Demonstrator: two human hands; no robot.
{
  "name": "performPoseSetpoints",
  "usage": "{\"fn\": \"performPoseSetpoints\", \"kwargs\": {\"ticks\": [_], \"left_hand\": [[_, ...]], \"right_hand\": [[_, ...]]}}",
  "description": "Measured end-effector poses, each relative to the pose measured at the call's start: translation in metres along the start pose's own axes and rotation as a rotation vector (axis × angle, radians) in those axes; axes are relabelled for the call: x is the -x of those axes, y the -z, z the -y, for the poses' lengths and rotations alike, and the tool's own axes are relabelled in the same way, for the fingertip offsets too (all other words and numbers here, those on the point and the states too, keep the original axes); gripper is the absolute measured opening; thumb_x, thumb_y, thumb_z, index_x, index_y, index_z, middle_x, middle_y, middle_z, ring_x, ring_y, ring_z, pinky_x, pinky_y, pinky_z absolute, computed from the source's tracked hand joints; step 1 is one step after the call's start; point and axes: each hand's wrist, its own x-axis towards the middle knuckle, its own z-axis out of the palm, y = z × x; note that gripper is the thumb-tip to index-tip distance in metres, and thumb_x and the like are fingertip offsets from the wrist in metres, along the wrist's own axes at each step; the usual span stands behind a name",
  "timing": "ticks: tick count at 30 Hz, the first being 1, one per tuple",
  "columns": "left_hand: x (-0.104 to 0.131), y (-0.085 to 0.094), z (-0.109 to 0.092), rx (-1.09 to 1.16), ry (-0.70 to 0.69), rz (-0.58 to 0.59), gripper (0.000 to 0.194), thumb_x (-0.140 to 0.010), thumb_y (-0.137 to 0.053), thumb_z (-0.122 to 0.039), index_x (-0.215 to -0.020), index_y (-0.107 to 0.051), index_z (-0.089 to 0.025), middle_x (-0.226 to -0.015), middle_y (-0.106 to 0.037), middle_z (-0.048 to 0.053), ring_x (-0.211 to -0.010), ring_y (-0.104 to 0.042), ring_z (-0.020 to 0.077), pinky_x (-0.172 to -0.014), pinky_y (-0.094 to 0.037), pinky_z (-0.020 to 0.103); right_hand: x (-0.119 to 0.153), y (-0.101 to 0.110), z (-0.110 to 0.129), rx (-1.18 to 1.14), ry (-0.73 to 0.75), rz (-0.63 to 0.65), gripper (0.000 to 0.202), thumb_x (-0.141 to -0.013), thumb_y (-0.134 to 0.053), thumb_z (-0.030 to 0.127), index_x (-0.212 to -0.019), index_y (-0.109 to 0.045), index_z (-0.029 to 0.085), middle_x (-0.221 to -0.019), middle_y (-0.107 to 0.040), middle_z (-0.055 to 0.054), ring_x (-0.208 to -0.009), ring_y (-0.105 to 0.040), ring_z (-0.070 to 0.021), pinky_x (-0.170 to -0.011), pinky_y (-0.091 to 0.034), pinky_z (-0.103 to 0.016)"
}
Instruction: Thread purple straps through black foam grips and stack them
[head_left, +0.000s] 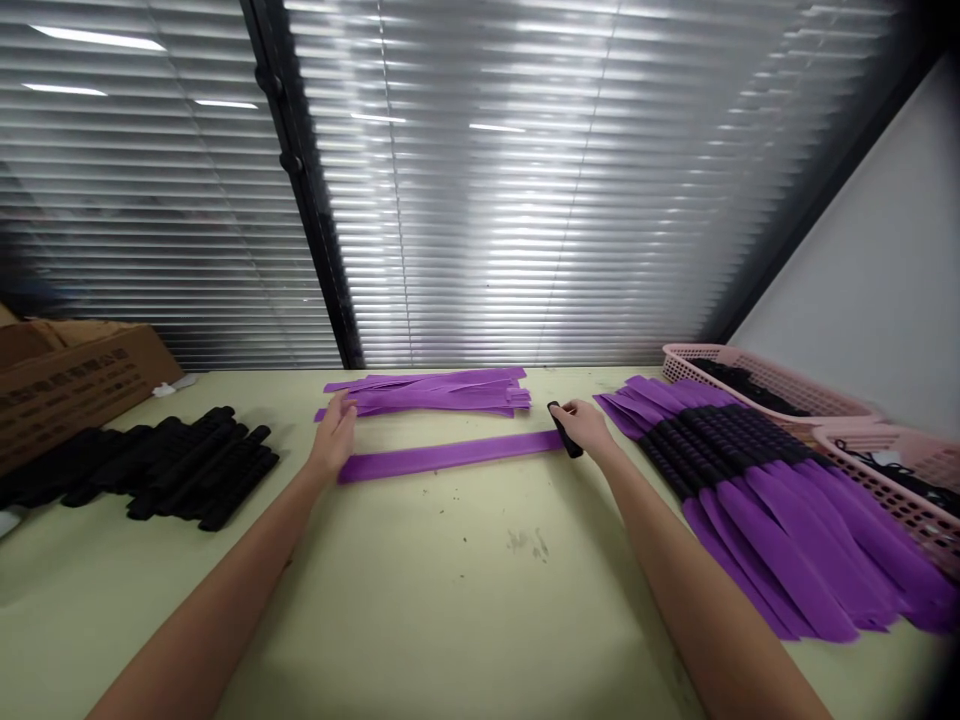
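A single purple fabric strip [450, 457] stretches across the table between my two hands. At its right end, my right hand [591, 428] is closed on a black sleeve [566, 432], held tilted, with the strip's end meeting it. Whether the strip passes inside the sleeve I cannot make out. My left hand [335, 437] is at the strip's left end, fingers stretched forward and slightly apart near the left end of a pile of purple strips [442, 392]. It does not appear to grip anything.
Black sleeves [180, 465] lie heaped at left beside a cardboard box [82, 375]. At right, purple strips with black sleeves around their middles [750, 480] lie in a row. Behind them stand two pink baskets [795, 392] holding black items. Window blinds [487, 200] rise behind the table.
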Motion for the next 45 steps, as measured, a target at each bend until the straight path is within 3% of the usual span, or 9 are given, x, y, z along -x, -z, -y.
{"fn": "performPoseSetpoints", "kwargs": {"ticks": [5,12,24,35,45], "left_hand": [[0.002,-0.005,0.026,0.103,0.055,0.031,0.047,-0.089,-0.040,-0.043,-0.131,-0.041,-0.023,-0.124,-0.057,0.012,-0.116,-0.054,0.0230,-0.098,-0.042,0.043],[0.009,-0.013,0.026,0.096,-0.031,0.156,0.048,-0.087,-0.045,-0.038,-0.132,-0.040,-0.022,-0.118,-0.059,0.010,-0.109,-0.059,0.0213,-0.098,-0.042,0.042],[0.015,-0.013,0.020,-0.064,-0.163,0.251,0.054,-0.083,-0.041,-0.019,-0.137,-0.036,-0.019,-0.114,-0.059,0.010,-0.109,-0.059,0.0208,-0.101,-0.040,0.043],[0.018,-0.014,0.017,-0.075,-0.168,0.243,0.057,-0.082,-0.040,-0.011,-0.138,-0.035,-0.019,-0.115,-0.059,0.011,-0.110,-0.058,0.0210,-0.101,-0.041,0.044],[0.018,-0.016,0.017,-0.042,-0.154,0.237,0.057,-0.081,-0.042,-0.009,-0.137,-0.038,-0.021,-0.114,-0.060,0.009,-0.108,-0.058,0.0204,-0.101,-0.041,0.043]], "right_hand": [[0.031,-0.010,0.036,0.115,0.111,0.070,0.031,-0.087,-0.048,0.045,-0.096,-0.061,0.019,-0.092,-0.068,-0.009,-0.082,-0.061,-0.0197,-0.063,-0.040,-0.025],[0.066,-0.033,0.068,0.301,0.205,0.121,0.025,-0.092,-0.041,0.037,-0.103,-0.054,0.018,-0.101,-0.064,-0.012,-0.088,-0.062,-0.0240,-0.067,-0.042,-0.030],[0.085,-0.043,0.094,0.432,0.226,0.127,0.021,-0.095,-0.036,0.027,-0.107,-0.050,0.015,-0.101,-0.063,-0.014,-0.091,-0.063,-0.0265,-0.069,-0.044,-0.031],[0.105,-0.065,0.138,0.437,0.270,0.191,0.023,-0.096,-0.037,0.028,-0.106,-0.052,0.015,-0.100,-0.064,-0.015,-0.086,-0.065,-0.0249,-0.066,-0.046,-0.031],[0.110,-0.055,0.164,0.434,0.291,0.156,0.027,-0.096,-0.032,0.026,-0.108,-0.052,0.012,-0.100,-0.063,-0.018,-0.087,-0.065,-0.0272,-0.064,-0.047,-0.032]]}}
